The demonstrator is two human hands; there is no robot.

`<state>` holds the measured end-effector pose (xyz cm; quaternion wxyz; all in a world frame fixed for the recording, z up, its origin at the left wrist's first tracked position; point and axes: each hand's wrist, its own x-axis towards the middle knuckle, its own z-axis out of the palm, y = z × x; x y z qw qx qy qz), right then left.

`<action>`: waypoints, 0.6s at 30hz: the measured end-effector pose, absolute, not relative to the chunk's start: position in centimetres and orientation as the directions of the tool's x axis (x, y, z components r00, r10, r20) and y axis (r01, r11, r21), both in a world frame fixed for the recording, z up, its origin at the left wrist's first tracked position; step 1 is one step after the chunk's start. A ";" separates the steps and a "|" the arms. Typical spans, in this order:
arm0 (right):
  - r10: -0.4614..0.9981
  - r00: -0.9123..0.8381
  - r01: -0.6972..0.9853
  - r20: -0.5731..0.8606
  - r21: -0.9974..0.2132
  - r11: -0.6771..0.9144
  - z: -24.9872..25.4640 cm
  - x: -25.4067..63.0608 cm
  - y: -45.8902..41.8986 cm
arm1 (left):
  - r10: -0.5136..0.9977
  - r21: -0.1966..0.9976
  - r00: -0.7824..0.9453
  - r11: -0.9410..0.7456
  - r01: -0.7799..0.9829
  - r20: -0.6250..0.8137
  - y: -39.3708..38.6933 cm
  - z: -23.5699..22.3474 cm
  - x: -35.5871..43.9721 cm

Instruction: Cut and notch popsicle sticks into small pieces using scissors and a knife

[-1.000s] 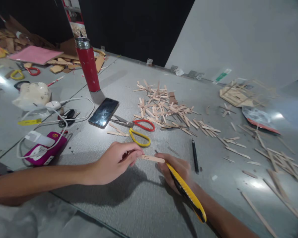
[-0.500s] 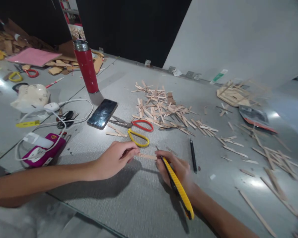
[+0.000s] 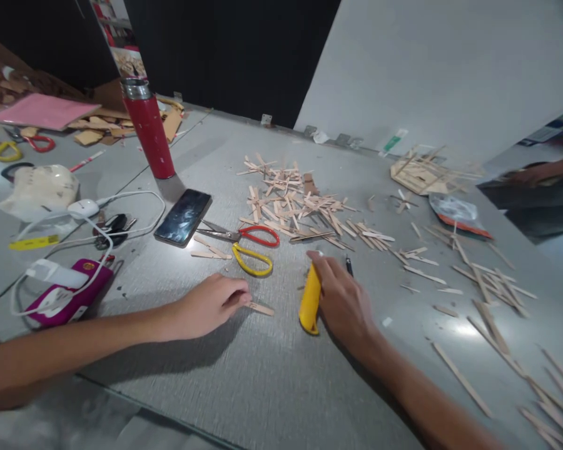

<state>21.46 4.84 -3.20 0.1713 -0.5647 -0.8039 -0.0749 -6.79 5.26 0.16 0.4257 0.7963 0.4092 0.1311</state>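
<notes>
Grey worktop spreads beneath everything, with scissors with one red and one yellow loop near its middle. Beyond them and to their right lies a loose heap of flat wooden craft sticks. A red flask with a metal neck stands beyond the scissors to the left.

Both hands are on the person's side of the scissors. The right hand, to their right, grasps a yellow-handled utility knife, fingers curled over its far end. The knife's long axis runs away from the person, butt end toward them, front end hidden by the fingers. The left hand, nearer the person than the scissors, pinches a single craft stick by one end.

Well left of the scissors lies a purple box, its stickers too small to read. A smartphone lies by the scissor blades. Further left, a yellow tag bears illegible dark print.

The pinched stick is just on the person's side of the yellow loop, its free end pointing right and slightly toward the person. Dark marks near the fingers cannot be read.
</notes>
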 end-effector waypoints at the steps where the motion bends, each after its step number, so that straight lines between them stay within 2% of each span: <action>1: 0.896 -0.269 0.951 0.352 -0.052 0.306 -3.1 21.9 5.1 | 0.765 0.785 0.628 -0.301 0.542 -0.140 5.3 0.2 -6.8; 6: 0.938 -0.187 0.982 0.291 0.052 0.179 -3.1 24.6 6.5 | 0.763 0.789 0.631 -0.299 0.537 -0.140 5.4 0.2 -6.7; 10: 0.950 -0.148 0.989 0.276 0.061 0.136 -2.3 26.5 7.8 | 0.768 0.799 0.623 -0.281 0.532 -0.145 5.5 0.2 -6.7; 14: 0.943 -0.214 0.975 0.256 -0.006 0.223 -0.6 26.1 10.5 | 0.743 0.818 0.652 -0.276 0.505 -0.152 5.6 0.2 -6.7; 18: 0.911 -0.350 0.906 0.217 -0.167 0.388 0.2 24.4 14.0 | 0.748 0.809 0.649 -0.292 0.510 -0.138 5.6 0.0 -6.7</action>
